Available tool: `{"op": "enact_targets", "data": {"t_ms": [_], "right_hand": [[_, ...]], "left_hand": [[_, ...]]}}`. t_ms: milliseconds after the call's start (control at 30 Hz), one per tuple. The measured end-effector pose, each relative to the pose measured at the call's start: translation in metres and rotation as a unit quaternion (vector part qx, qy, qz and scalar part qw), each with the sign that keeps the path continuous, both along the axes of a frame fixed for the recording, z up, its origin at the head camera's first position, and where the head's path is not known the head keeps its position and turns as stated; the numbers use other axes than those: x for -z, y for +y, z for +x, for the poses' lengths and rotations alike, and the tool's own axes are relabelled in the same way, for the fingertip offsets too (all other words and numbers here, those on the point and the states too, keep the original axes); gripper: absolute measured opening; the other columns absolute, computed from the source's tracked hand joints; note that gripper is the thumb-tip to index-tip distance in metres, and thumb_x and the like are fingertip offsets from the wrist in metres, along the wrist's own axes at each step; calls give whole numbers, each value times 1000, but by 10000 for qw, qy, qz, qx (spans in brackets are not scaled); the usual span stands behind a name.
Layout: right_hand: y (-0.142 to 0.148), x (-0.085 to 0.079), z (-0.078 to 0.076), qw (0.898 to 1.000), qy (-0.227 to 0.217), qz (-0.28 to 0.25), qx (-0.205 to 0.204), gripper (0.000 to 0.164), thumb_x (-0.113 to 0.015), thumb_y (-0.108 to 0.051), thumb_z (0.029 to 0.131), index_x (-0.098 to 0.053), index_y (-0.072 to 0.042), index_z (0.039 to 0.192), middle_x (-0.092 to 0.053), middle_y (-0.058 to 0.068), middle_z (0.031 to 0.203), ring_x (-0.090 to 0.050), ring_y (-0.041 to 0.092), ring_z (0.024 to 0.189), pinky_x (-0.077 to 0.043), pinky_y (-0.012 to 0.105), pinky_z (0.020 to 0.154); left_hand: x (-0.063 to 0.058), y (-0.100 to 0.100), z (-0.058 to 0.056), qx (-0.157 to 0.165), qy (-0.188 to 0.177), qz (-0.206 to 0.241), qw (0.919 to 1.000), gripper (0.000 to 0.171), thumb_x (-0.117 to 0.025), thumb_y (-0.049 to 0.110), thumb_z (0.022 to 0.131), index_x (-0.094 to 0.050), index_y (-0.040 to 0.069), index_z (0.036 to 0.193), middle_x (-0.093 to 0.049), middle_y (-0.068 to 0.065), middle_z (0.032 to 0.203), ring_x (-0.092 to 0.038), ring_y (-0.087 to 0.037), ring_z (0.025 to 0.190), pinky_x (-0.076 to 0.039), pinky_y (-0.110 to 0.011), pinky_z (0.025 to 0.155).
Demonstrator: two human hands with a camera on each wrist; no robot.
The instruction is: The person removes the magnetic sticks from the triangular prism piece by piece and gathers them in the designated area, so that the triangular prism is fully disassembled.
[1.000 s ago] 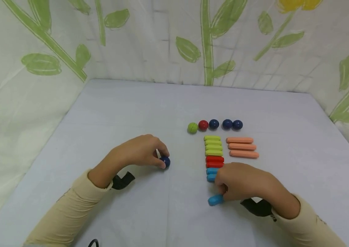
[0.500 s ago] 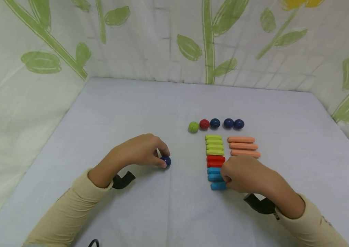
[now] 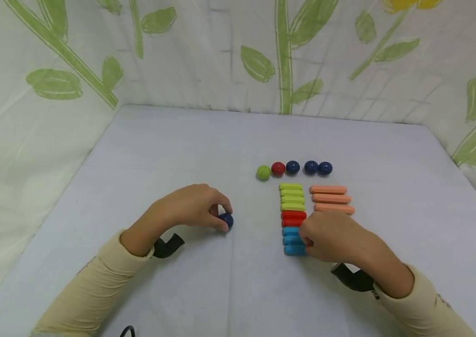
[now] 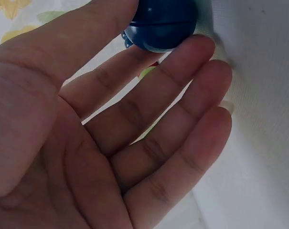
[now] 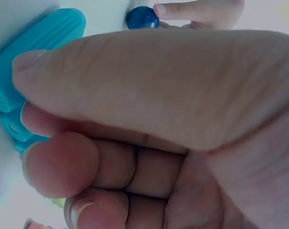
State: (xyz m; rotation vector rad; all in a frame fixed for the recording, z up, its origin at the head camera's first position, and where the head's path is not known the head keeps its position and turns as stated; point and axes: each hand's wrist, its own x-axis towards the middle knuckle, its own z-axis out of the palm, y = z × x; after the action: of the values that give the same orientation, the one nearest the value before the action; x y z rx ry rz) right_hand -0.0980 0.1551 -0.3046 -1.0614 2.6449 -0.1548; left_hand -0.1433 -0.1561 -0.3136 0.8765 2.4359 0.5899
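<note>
My left hand pinches a dark blue ball on the white tabletop, thumb on the near side. In the left wrist view the same ball shows a seam around it, and the other fingers stretch loosely beside it. My right hand holds the nearest blue stick by its right end. The right wrist view shows the thumb lying on this ridged stick, with the other fingers curled. Two more blue sticks lie just beyond it, their right ends hidden by the hand.
Beyond the blue sticks, the column continues with red sticks and yellow-green sticks. Three orange sticks lie to its right. Farther back sits a row of balls: green, red and three dark blue. A leaf-patterned curtain borders the table.
My right hand has moved the nearest blue stick away from me and straightened it, so it now lies against the other blue sticks. The left hand stays on its ball.
</note>
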Motion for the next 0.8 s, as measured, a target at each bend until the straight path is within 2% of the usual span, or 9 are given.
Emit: {"op": "enact_targets", "data": {"t_ms": [133,233,333,433,567,667,800], "right_hand": [[-2,0,1,9995,119,-291,-75,48,-81,-15,84,-42,-22,56,-23,-12,56,-26,2,49,-18,22,47],[-8,2,2,9965,409,-693,-229,33,-82,-19,83,-54,-21,66,-39,-13,62,-37,1,56,-29,20,49],[-17,7,4,9890,848,-1104,-500,17,-85,-20,81,-68,-19,84,-57,-8,79,-49,4,68,-43,21,56],[-24,13,6,9800,1089,-1478,-772,24,-86,-20,79,-73,-15,99,-63,-4,92,-56,7,76,-49,23,62],[-33,22,11,9719,1078,-1791,-1086,32,-86,-20,80,-73,-15,108,-63,-4,100,-59,9,86,-51,22,69],[-38,27,15,9693,1034,-1810,-1301,38,-85,-20,81,-70,-15,115,-63,-3,109,-62,12,95,-53,24,75],[-44,31,21,9702,819,-1565,-1658,51,-82,-24,86,-63,-15,132,-59,1,131,-61,16,108,-54,29,84]], "left_hand": [[1,-1,-1,173,-270,131,9994,43,-83,23,84,-69,11,123,-71,12,86,-65,-3,80,-51,-30,79],[0,-1,-1,266,-428,287,9983,50,-82,16,85,-64,11,130,-73,7,96,-67,-4,88,-52,-30,85],[-3,-2,-1,224,-386,323,9985,50,-80,12,86,-62,10,133,-73,1,103,-69,-8,91,-53,-32,86],[-5,-1,-1,120,-310,246,9991,47,-79,10,87,-62,11,132,-72,-1,104,-69,-10,92,-53,-33,86],[-7,-2,0,84,-265,159,9995,43,-78,10,88,-65,10,128,-72,-1,104,-69,-11,92,-53,-33,84],[-6,-2,0,95,-209,132,9996,40,-78,11,88,-67,10,126,-72,-1,103,-69,-11,91,-53,-33,84],[-5,-4,1,63,-159,110,9998,39,-79,12,87,-67,11,124,-72,0,102,-69,-10,91,-53,-33,83]]}}
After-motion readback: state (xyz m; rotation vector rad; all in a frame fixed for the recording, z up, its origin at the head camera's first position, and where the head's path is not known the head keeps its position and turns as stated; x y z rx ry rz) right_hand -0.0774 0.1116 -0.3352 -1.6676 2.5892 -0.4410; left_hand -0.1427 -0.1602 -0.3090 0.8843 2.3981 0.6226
